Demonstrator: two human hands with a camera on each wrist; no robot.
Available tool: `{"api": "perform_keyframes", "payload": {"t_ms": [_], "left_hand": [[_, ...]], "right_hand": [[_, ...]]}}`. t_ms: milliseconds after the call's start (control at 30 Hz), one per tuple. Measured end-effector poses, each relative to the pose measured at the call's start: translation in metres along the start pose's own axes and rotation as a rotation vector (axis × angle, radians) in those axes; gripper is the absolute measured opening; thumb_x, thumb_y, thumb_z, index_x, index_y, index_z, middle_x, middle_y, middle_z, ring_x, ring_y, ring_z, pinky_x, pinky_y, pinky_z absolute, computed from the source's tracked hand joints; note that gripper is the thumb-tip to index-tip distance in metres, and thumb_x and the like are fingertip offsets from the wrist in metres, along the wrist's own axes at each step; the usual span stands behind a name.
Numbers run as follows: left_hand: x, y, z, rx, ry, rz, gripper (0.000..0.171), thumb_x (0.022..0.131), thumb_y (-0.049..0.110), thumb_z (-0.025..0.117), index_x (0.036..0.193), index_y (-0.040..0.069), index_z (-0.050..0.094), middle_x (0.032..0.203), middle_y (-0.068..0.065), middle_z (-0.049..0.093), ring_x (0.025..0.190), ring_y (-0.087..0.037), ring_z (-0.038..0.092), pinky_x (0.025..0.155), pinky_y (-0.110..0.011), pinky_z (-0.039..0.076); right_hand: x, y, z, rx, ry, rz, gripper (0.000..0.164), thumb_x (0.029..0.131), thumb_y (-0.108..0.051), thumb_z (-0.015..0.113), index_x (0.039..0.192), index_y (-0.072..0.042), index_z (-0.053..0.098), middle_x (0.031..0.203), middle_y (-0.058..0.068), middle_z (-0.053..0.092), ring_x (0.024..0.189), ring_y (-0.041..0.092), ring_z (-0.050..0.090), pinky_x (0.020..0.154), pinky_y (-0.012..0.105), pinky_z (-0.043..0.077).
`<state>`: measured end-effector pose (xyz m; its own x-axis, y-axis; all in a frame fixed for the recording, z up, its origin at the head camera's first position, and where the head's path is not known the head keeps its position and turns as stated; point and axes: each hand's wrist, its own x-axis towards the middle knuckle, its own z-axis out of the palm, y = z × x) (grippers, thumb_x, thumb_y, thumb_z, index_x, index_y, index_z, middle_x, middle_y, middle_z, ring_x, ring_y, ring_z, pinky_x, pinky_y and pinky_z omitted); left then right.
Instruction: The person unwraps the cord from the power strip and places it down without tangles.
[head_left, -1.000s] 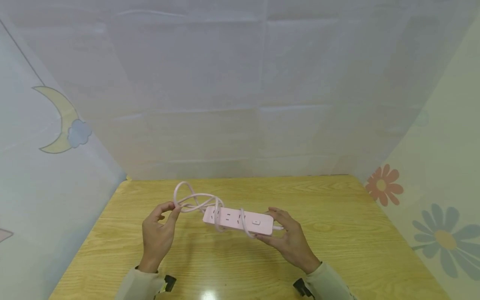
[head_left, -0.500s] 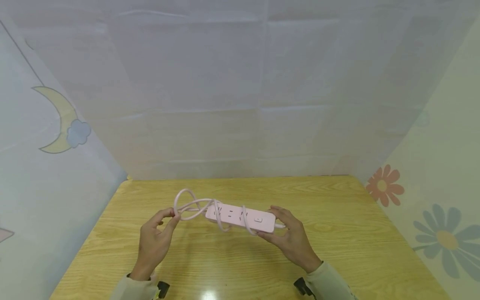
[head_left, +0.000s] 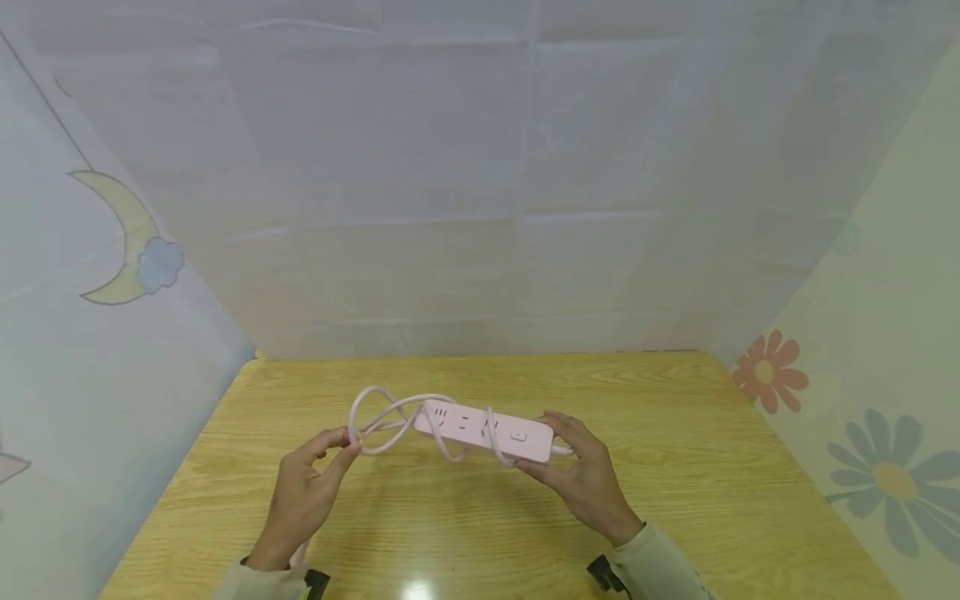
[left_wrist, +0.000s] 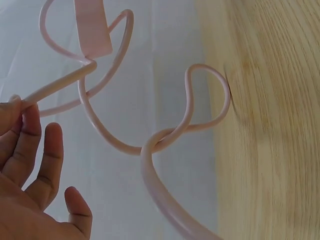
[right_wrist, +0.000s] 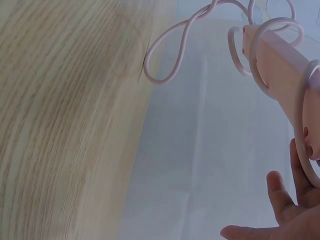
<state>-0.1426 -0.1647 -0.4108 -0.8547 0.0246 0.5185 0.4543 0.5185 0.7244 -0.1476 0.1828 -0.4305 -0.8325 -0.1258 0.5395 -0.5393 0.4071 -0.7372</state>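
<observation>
A pale pink power strip with sockets and a switch is held up over the table, its own cord wound loosely around it. My right hand grips the switch end, thumb on the near side and fingers on the far side. To the left, my left hand pinches the cord between thumb and fingertips, the other fingers spread apart. Loops of cord stand between that hand and the strip. Another loop of the cord hangs below, close over the wood in both wrist views. The plug is not visible.
A wood-grain table lies under both hands. Pale sheeting rises behind it, with a moon print at left and flower prints at right.
My left hand has moved down and slightly left, drawing the cord loops lower and wider. The strip has shifted a little right, its left end rising. My right hand has barely moved.
</observation>
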Motion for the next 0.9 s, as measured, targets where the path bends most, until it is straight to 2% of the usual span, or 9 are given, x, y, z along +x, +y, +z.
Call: {"api": "perform_keyframes", "payload": {"t_ms": [133, 333, 433, 567, 667, 767, 833, 900], "left_hand": [[-0.0020, -0.0011, -0.0024, 0.009, -0.027, -0.006, 0.016, 0.088, -0.004, 0.071, 0.096, 0.009, 0.073, 0.101, -0.008, 0.075, 0.097, -0.009, 0.066, 0.086, -0.024, 0.039], [-0.0047, -0.0051, -0.0033, 0.028, -0.034, 0.020, 0.019, 0.086, -0.005, 0.073, 0.097, 0.009, 0.074, 0.103, -0.007, 0.075, 0.096, -0.006, 0.065, 0.083, -0.025, 0.040], [-0.0061, -0.0062, -0.0039, 0.042, -0.043, 0.009, 0.018, 0.086, -0.004, 0.073, 0.097, 0.009, 0.074, 0.104, -0.006, 0.075, 0.095, -0.005, 0.064, 0.082, -0.026, 0.041], [-0.0070, -0.0058, -0.0040, 0.043, -0.091, -0.075, 0.012, 0.088, 0.002, 0.074, 0.095, 0.011, 0.075, 0.098, 0.001, 0.075, 0.095, -0.009, 0.063, 0.085, -0.036, 0.045], [-0.0070, -0.0056, -0.0036, 0.024, -0.174, -0.165, 0.007, 0.089, 0.007, 0.075, 0.093, 0.012, 0.073, 0.095, 0.004, 0.073, 0.099, -0.019, 0.064, 0.089, -0.055, 0.049], [-0.0062, -0.0055, -0.0022, -0.004, -0.253, -0.251, 0.005, 0.089, 0.011, 0.076, 0.092, 0.011, 0.072, 0.093, 0.004, 0.071, 0.106, -0.030, 0.064, 0.093, -0.070, 0.044], [-0.0056, -0.0051, -0.0010, -0.013, -0.277, -0.300, 0.006, 0.090, 0.012, 0.076, 0.092, 0.011, 0.071, 0.092, 0.003, 0.071, 0.107, -0.032, 0.064, 0.093, -0.073, 0.041], [-0.0046, -0.0043, 0.0004, 0.007, -0.275, -0.342, 0.009, 0.089, 0.015, 0.077, 0.093, 0.010, 0.072, 0.090, 0.003, 0.070, 0.103, -0.028, 0.065, 0.094, -0.069, 0.044]], "right_hand": [[0.0001, -0.0003, 0.0005, -0.008, 0.010, -0.016, 0.051, 0.073, -0.007, 0.089, 0.119, -0.006, 0.068, 0.123, 0.013, 0.065, 0.120, 0.041, 0.057, 0.096, 0.068, 0.043], [0.0007, -0.0016, 0.0008, -0.035, 0.017, -0.033, 0.055, 0.072, -0.006, 0.089, 0.122, -0.005, 0.066, 0.118, 0.008, 0.066, 0.109, 0.026, 0.061, 0.095, 0.062, 0.045], [0.0014, -0.0028, 0.0006, -0.043, 0.018, -0.041, 0.056, 0.072, -0.006, 0.089, 0.123, -0.007, 0.066, 0.118, 0.006, 0.066, 0.106, 0.021, 0.061, 0.094, 0.059, 0.046], [0.0018, -0.0034, 0.0003, -0.043, 0.018, -0.047, 0.056, 0.072, -0.006, 0.089, 0.123, -0.007, 0.066, 0.118, 0.006, 0.066, 0.105, 0.021, 0.060, 0.094, 0.060, 0.046], [0.0021, -0.0032, 0.0002, -0.040, 0.020, -0.050, 0.056, 0.072, -0.005, 0.089, 0.123, -0.006, 0.066, 0.118, 0.007, 0.066, 0.106, 0.022, 0.060, 0.094, 0.061, 0.046], [0.0027, -0.0031, 0.0004, -0.028, 0.022, -0.049, 0.055, 0.073, -0.005, 0.089, 0.123, -0.006, 0.066, 0.120, 0.007, 0.066, 0.109, 0.024, 0.060, 0.094, 0.061, 0.045], [0.0030, -0.0034, 0.0006, -0.020, 0.022, -0.046, 0.055, 0.073, -0.006, 0.089, 0.123, -0.007, 0.066, 0.120, 0.007, 0.066, 0.109, 0.025, 0.060, 0.094, 0.061, 0.045], [0.0030, -0.0039, 0.0009, -0.018, 0.022, -0.047, 0.055, 0.073, -0.006, 0.089, 0.123, -0.007, 0.066, 0.120, 0.008, 0.066, 0.110, 0.026, 0.060, 0.094, 0.062, 0.045]]}}
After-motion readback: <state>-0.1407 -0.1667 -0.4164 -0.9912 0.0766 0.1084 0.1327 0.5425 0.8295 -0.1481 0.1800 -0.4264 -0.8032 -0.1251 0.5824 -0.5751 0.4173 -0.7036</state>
